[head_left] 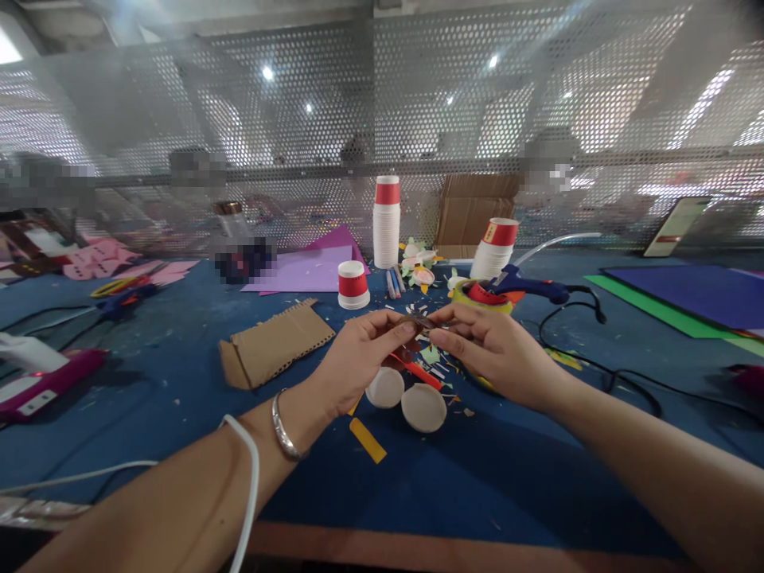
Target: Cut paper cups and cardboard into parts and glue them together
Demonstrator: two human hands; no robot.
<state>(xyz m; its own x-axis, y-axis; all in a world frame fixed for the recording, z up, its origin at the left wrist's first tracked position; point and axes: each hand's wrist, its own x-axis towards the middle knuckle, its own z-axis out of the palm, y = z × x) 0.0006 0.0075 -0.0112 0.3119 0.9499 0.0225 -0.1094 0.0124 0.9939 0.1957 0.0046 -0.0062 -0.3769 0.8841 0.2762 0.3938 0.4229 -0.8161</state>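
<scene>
While a perforated metal panel (pixel 334 103) stands along the far side, the blue table (pixel 513 493) spreads beneath everything else. At its right lie blue sheets (pixel 686 290) over a green sheet (pixel 650 313); left of the middle, a light purple sheet (pixel 298 269) overlaps a darker one. Upright against the panel leans a corrugated cardboard panel (pixel 477 211), and a flat brown cardboard piece (pixel 280 342) lies left of the hands.

Both arms reach in from the near edge, with a silver bracelet on the left wrist and a white cable (pixel 249 454) crossing that forearm. The left hand (pixel 364 350) and the right hand (pixel 495 342) nearly meet, above the table's middle.

Beyond them stands a tall stack of cups (pixel 386 231), white with a red band on top, with a tilted stack (pixel 495 247) to its right and a short red-and-white stack (pixel 353 285) nearer. A blue glue gun (pixel 525 284) rests beyond the right hand. Below the left hand sit two pale round discs (pixel 423 407), side by side, near a yellow strip (pixel 368 441).

Smallest is the dark brown piece (pixel 419 321) between the hands, its ends pinched by the fingers of each.
</scene>
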